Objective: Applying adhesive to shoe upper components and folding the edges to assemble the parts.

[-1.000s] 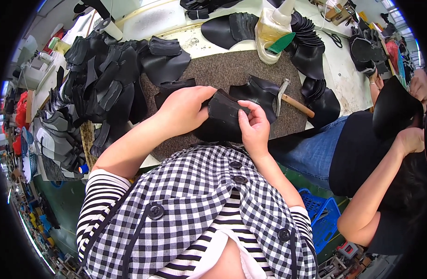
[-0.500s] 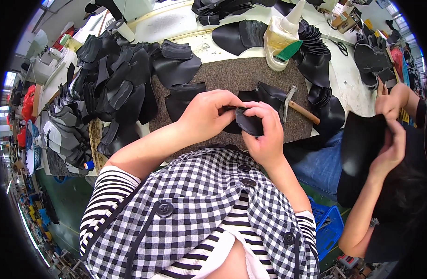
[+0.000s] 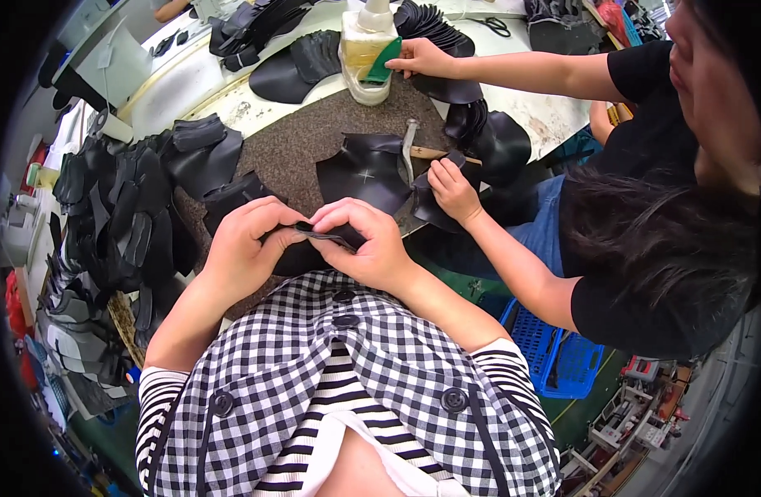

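Observation:
My left hand [image 3: 249,248] and my right hand [image 3: 365,248] meet close in front of my chest, at the near edge of a brown mat. Both pinch the upper edge of a folded black leather piece [image 3: 297,262], whose lower part hangs between them. My fingers cover much of its edge. Beyond my right hand, a flat black leather piece [image 3: 365,176] with a pale cross mark lies on the mat [image 3: 301,137]. A hammer [image 3: 408,153] rests beside it. Left of that, another black leather piece [image 3: 241,192] lies partly behind my left hand.
At right, a co-worker's hand [image 3: 426,58] grips a green spreader [image 3: 384,61] at a glue bottle [image 3: 370,37]; the other hand [image 3: 455,190] holds a black piece. Stacked black pieces [image 3: 119,207] crowd the left. Scissors [image 3: 490,26] lie far right. A blue basket [image 3: 554,356] stands below.
My view has turned, so the table sits further left. The co-worker has leaned in and reached across to the green spreader. My hands have shifted their pinch along the black leather piece.

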The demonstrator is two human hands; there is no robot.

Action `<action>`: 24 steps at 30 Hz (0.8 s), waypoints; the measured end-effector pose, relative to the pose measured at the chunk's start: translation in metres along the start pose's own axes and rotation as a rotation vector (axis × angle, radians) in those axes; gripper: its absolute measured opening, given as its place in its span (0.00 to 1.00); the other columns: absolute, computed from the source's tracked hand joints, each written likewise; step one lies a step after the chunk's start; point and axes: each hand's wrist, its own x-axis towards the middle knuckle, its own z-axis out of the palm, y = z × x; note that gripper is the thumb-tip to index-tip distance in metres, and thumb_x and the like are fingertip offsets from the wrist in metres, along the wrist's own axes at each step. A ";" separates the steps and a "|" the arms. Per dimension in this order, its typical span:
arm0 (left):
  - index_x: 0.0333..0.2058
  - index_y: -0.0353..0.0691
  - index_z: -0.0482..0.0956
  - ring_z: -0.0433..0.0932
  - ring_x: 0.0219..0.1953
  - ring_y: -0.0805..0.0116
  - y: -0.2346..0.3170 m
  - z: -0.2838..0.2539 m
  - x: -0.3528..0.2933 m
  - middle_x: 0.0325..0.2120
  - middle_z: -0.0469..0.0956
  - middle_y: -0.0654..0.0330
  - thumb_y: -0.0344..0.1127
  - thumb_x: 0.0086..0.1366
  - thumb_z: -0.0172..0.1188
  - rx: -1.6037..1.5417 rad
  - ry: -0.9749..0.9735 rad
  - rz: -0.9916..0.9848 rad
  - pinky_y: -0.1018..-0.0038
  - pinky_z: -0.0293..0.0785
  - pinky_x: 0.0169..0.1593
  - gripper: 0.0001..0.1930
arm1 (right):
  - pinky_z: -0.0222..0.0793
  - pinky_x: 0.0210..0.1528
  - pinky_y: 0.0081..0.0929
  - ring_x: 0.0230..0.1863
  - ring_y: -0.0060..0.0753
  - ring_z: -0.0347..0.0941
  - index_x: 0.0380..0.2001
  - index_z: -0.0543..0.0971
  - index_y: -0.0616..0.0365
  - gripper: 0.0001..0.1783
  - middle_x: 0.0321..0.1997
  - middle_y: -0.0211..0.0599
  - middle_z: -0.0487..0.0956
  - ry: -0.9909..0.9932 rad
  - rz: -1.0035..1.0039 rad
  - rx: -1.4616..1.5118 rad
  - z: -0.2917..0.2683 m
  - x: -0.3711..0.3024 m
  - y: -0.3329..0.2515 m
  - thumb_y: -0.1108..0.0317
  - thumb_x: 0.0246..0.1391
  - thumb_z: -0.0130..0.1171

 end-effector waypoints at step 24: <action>0.36 0.46 0.86 0.76 0.48 0.52 -0.198 0.113 0.059 0.45 0.75 0.48 0.36 0.49 0.69 0.138 -0.334 -0.253 0.65 0.72 0.53 0.13 | 0.74 0.43 0.32 0.39 0.41 0.79 0.34 0.78 0.57 0.16 0.39 0.38 0.82 0.094 -0.022 -0.445 0.035 -0.098 -0.052 0.77 0.36 0.68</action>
